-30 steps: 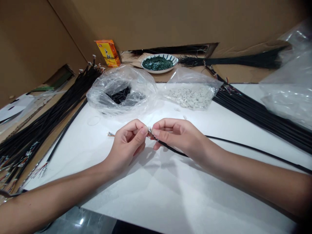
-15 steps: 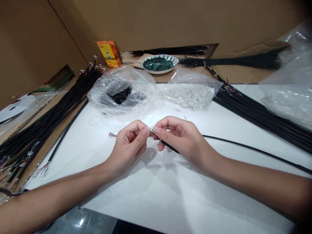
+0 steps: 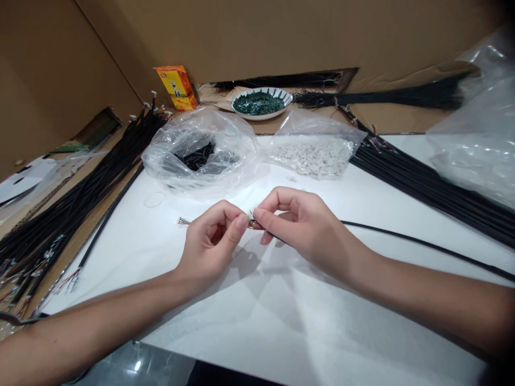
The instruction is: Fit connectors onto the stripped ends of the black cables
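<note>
My left hand (image 3: 211, 241) and my right hand (image 3: 298, 222) meet over the white sheet (image 3: 281, 300), both pinched at the end of one black cable (image 3: 422, 244). The cable runs from my right fingers off to the right edge. Thin coloured wires and a tiny white part show between my fingertips. What my left fingers pinch is too small to name. A short loose wire piece with a small white connector (image 3: 183, 220) lies just left of my left hand.
Behind my hands lie a clear bag of black tubes (image 3: 201, 153) and a clear bag of white connectors (image 3: 316, 153). Bundles of black cables run along the left (image 3: 72, 206) and the right (image 3: 434, 187). A dish of green bits (image 3: 259, 103) and an orange box (image 3: 177, 87) stand at the back.
Both hands stay pinched together at the cable end. They have shifted slightly, and the view has moved a little.
</note>
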`<state>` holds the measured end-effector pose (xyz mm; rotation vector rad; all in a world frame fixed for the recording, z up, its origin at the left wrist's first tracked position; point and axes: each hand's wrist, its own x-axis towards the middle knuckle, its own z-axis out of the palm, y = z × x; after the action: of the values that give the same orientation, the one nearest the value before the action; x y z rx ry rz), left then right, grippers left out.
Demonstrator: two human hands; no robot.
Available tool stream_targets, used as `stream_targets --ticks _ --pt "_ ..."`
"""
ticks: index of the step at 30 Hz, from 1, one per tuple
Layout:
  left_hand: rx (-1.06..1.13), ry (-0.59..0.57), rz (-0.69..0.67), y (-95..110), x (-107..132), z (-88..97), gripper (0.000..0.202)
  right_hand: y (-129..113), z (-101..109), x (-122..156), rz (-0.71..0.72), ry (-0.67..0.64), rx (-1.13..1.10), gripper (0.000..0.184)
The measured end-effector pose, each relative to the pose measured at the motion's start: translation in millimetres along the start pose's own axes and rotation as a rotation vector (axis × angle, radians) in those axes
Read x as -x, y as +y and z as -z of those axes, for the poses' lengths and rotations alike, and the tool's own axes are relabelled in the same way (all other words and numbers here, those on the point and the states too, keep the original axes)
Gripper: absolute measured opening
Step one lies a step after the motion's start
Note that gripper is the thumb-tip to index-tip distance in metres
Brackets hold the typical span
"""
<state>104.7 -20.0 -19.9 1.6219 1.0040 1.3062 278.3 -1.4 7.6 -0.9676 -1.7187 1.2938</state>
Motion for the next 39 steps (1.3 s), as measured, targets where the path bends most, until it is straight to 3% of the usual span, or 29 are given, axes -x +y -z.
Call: stream_targets --ticks 4,8,11,16,19,29,39 --pt "-0.003 0.001 0.0 0 1 -1.5 0.014 -6 1 5 0.218 0.1 0.464 0.009" --pt "-0.027 0.01 0.003 1 3 -2.3 0.014 -9 3 6 0.315 0.099 0.627 0.012" --pt "-0.011 0.005 0.016 1 3 -1.5 0.015 -7 5 2 0.239 0.037 0.458 0.013" --pt "0.143 -0.032 0.062 0 -2 2.4 0.016 3 7 -9 0.04 -0.151 -0.173 0.018" --pt "0.249 -0.081 0.119 0 -6 4.1 0.017 7 7 -14 -0.013 -0.288 -0.377 0.019" --pt "0.331 -0.2 0.165 1 -7 4.9 0.022 2 7 -18 -0.152 -0.407 -0.417 0.036" --pt "0.384 -0.249 0.121 -2 -7 6.5 0.021 6 9 -16 -0.28 -0.528 -0.686 0.02"
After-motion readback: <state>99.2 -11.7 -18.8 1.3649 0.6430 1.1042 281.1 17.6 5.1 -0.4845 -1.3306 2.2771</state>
